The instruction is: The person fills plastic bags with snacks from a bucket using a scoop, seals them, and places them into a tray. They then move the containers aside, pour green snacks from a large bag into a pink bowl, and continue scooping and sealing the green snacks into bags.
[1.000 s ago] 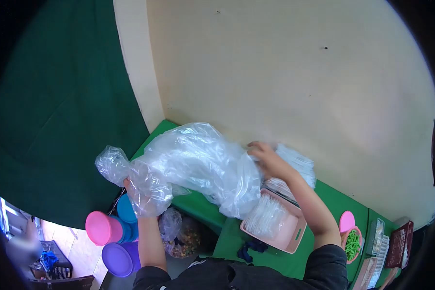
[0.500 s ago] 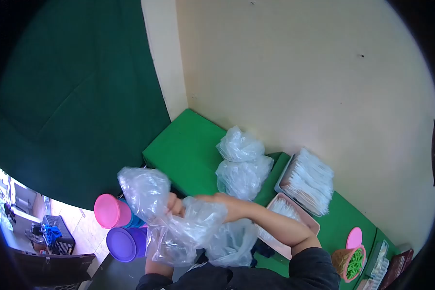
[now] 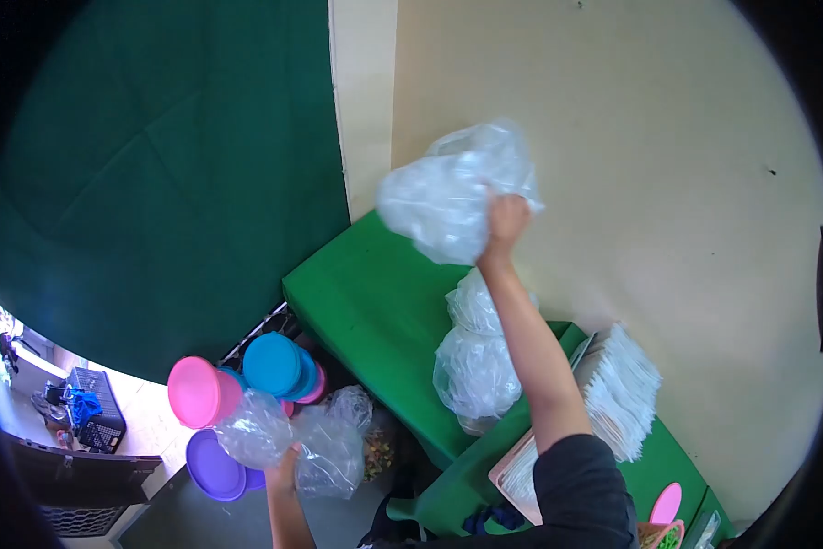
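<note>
Raised over the far end of the green-covered table (image 3: 356,302), my right hand (image 3: 507,224) grips a bunched clear plastic bag (image 3: 448,197) by its side. Low on the left, my left hand (image 3: 284,465) is closed around the gathered middle of more clear plastic bags (image 3: 331,450), which puff out on both sides of it. Two more bunched plastic bags (image 3: 477,371) sit on the table under my right forearm, one behind the other and partly covered by the arm.
Tubs with pink (image 3: 193,392), blue (image 3: 272,364) and purple lids (image 3: 215,465) stand at the lower left, beside the table. To the right are a stack of white packets (image 3: 622,393) and a pink tray (image 3: 516,480). The wall (image 3: 631,165) borders the table's back.
My right hand has moved up and away over the table with a plastic bag. My left hand, hidden earlier, now shows low on the left holding the other bags. The view has shifted.
</note>
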A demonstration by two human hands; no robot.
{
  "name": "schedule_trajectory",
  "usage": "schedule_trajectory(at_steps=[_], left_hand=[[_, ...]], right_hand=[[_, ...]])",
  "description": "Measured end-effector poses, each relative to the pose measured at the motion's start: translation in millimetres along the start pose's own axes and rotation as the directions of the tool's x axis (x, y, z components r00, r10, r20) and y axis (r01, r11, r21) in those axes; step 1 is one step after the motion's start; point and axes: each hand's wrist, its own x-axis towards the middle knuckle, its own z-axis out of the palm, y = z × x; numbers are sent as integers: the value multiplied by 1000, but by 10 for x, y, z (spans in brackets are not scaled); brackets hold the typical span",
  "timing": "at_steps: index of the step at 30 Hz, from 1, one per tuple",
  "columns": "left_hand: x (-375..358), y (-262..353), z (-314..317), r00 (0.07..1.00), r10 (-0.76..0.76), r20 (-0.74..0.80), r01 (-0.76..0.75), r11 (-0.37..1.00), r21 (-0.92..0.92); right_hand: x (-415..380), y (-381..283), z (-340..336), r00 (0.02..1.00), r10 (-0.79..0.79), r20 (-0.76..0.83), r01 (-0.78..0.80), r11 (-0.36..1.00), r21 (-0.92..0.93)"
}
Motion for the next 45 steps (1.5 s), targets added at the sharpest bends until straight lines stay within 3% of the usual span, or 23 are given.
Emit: schedule_trajectory(at_steps=[2,4,6,10,12,13,15,17,18,19,20,22,23,25,26,28,29,34,36,38,40,42,45], left_hand=[[92,-583,-119,985,84,153,-64,989,-132],[-10,-413,-13,988,87,125,-79,994,-70],[-130,-310,14,992,86,94,-86,996,0],[-205,-435,-98,998,-50,-41,51,998,28],[-199,-504,-128,990,-102,-95,105,994,30],[-190,-531,-130,989,-129,-69,131,991,22],[-196,-613,-138,986,-158,-46,159,987,15],[-192,-713,-118,983,-181,28,181,983,-4],[-187,-712,-96,983,-181,26,181,984,-3],[-190,-706,-64,976,-213,49,212,977,35],[-178,-707,-46,966,-246,72,241,968,71],[-166,-794,-48,962,-257,95,253,966,55],[-158,-820,-38,957,-270,105,265,962,59],[-171,-884,-34,951,-288,115,283,957,65],[-166,-924,-39,959,-261,114,259,965,33],[-122,-964,-14,966,-232,116,233,973,3],[-99,-970,11,972,-196,129,198,980,-4],[121,-803,252,960,-152,237,133,986,96],[315,-686,532,976,-68,208,54,996,70],[625,-477,811,972,-14,233,-36,977,211],[991,-285,1186,938,71,339,-173,944,281],[1344,-254,1624,890,259,376,-351,914,201],[1793,-275,2315,855,281,437,-428,858,285]], right_hand=[[-159,-187,418,989,-81,122,92,992,-85],[-503,-312,979,981,-104,166,124,986,-111],[-889,-427,1405,951,51,306,-7,990,-142],[-1604,-591,1924,849,80,522,-17,992,-124],[-2017,-640,2052,646,367,670,-509,861,20],[-2191,-599,2120,647,361,672,-506,862,24],[-2518,-407,2238,484,506,714,-869,373,325],[-2801,-108,2410,368,721,587,-912,404,76],[-2884,10,2472,125,898,421,-987,72,141],[-2879,64,2467,-178,947,266,-932,-249,262],[-2879,119,2449,-178,947,266,-932,-249,262],[-2620,127,2180,-203,967,156,-979,-194,-70],[-2473,78,2098,-199,967,156,-979,-190,-73],[-2186,-51,1974,107,990,94,-865,139,-482],[-2091,-64,1924,104,990,92,-865,136,-482],[-1892,-73,1837,291,955,49,-828,278,-487],[-1782,-87,1793,292,955,46,-828,277,-488],[-1473,-240,1691,157,987,-23,-984,154,-88],[-1280,-353,1565,163,985,49,-983,166,-80],[-1102,-509,1323,173,977,124,-980,183,-82],[-974,-693,1005,518,809,278,-852,518,79],[-774,-841,545,586,735,342,-805,577,140],[-627,-806,-272,696,613,374,-706,678,204]])
